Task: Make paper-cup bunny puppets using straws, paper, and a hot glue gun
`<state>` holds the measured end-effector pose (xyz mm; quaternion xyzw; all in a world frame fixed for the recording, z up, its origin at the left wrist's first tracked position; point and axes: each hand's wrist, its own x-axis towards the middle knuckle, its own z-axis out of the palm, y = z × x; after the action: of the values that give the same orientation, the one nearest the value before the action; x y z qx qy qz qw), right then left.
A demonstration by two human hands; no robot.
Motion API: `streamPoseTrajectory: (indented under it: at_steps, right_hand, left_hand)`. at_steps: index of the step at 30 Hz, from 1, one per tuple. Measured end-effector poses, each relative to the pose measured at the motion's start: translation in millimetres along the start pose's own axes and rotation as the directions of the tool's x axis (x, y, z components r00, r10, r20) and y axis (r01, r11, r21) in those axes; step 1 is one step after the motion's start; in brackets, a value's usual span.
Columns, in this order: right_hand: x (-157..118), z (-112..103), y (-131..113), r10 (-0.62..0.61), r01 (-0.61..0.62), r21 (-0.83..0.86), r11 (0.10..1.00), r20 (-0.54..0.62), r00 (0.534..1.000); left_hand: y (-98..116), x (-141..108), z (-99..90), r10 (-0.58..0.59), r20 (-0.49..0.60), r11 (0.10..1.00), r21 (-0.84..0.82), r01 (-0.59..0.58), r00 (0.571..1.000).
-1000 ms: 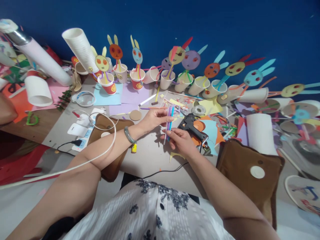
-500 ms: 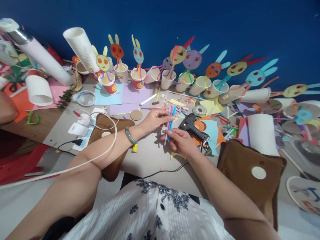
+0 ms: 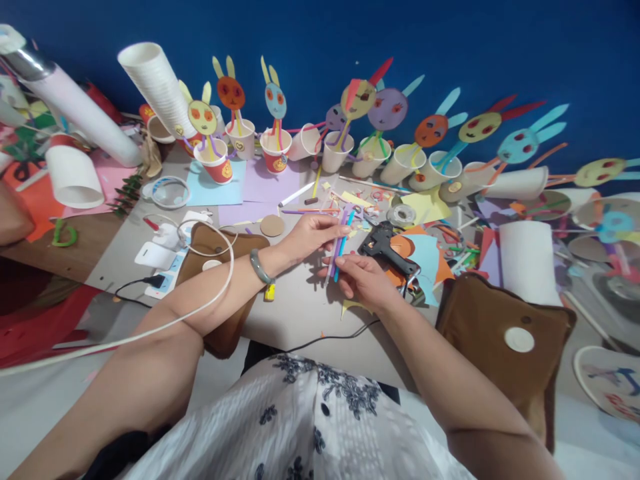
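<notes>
Between my two hands are thin blue and purple sticks [image 3: 341,245], held upright and slightly tilted over the table. My left hand [image 3: 317,238], with a bangle on its wrist, pinches them near the upper end. Lower down, my right hand [image 3: 361,277] closes its thumb and fingers on the same sticks. A black glue gun [image 3: 387,252] lies just right of my hands. Behind them stands a row of paper cups [image 3: 337,152] holding paper rabbit faces on coloured stems.
A brown pouch [image 3: 505,347] lies at the right, another under my left forearm. A power strip [image 3: 170,270] with plugs and a white cable is at the left. Paper scraps, a tape roll [image 3: 401,214] and a tall cup stack [image 3: 157,83] surround the work area.
The view has shifted slightly. Both hands keep their grip on the sticks, with only a small change in their tilt.
</notes>
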<state>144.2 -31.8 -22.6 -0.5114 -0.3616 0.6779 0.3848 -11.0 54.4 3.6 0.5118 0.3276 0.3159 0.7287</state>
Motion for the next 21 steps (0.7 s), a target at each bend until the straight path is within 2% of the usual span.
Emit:
streamPoseTrajectory:
  at_steps: [15, 21]
  right_hand:
    - [-2.4, 0.8, -2.3, 0.022, -0.021, -0.022, 1.0, 0.034, 0.999]
    - [0.7, -1.8, 5.5, -0.017, 0.019, -0.076, 0.997, 0.026, 1.0]
  left_hand:
    - [-4.1, 1.0, 1.1, 0.022, 0.009, 1.0, -0.01, -0.022, 1.0]
    - [-9.5, -1.8, 2.3, 0.017, 0.032, 1.0, -0.026, -0.016, 0.999]
